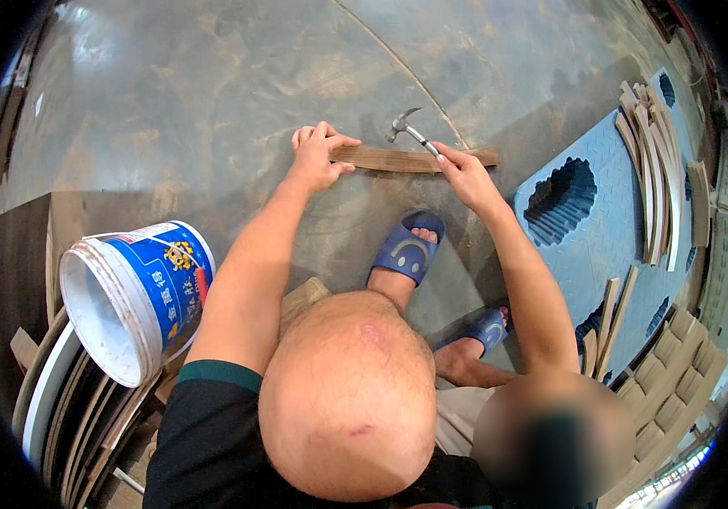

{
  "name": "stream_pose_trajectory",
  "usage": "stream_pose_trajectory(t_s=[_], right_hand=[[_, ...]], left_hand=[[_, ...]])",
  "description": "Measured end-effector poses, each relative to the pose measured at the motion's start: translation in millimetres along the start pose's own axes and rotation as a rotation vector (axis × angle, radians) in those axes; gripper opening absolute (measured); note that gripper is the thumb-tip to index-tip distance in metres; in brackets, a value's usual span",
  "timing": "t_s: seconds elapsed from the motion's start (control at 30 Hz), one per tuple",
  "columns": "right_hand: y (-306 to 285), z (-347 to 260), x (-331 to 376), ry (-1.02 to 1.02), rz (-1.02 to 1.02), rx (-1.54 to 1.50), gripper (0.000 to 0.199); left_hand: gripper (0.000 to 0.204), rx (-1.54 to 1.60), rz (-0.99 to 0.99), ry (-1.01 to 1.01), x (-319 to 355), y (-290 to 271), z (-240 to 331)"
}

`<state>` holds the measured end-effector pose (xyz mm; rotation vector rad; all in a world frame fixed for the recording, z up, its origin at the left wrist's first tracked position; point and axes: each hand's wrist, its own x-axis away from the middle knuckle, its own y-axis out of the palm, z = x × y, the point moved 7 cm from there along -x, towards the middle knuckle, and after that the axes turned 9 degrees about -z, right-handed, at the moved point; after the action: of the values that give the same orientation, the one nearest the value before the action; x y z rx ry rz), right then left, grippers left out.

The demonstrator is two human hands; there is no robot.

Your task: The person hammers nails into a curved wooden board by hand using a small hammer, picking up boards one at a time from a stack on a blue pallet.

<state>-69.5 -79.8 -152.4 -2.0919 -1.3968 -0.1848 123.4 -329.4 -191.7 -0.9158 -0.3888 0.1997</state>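
A short, slightly curved brown wooden slat (389, 160) lies across the concrete floor in front of me. My left hand (320, 159) grips its left end between thumb and fingers. Near the other end, my right hand (463, 176) is closed around the handle of a small claw hammer (413, 133). The hammer's metal head hangs above the slat's far edge, apart from it. Part of the slat's right portion is hidden behind my right hand. No nail shows clearly on the wood.
Blue slippers (406, 250) are on my feet just below the slat. At left, a white and blue plastic bucket (135, 297) lies tilted over stacked curved boards (84, 424). On the right, a blue-grey plastic pallet (563, 237) with deep openings carries a pile of slats (654, 170).
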Motion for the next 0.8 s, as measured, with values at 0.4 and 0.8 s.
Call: stream_pose_trajectory(t_s=[0.4,0.8], right_hand=[[-12,-8,-9,0.047,-0.137,0.145,0.044],[0,10,2,-0.013,0.060,-0.082,0.045]], left_hand=[[0.058,-0.019,-0.026,-0.030,2,-7,5],[0.057,-0.207,-0.078,-0.134,6,0,-5]])
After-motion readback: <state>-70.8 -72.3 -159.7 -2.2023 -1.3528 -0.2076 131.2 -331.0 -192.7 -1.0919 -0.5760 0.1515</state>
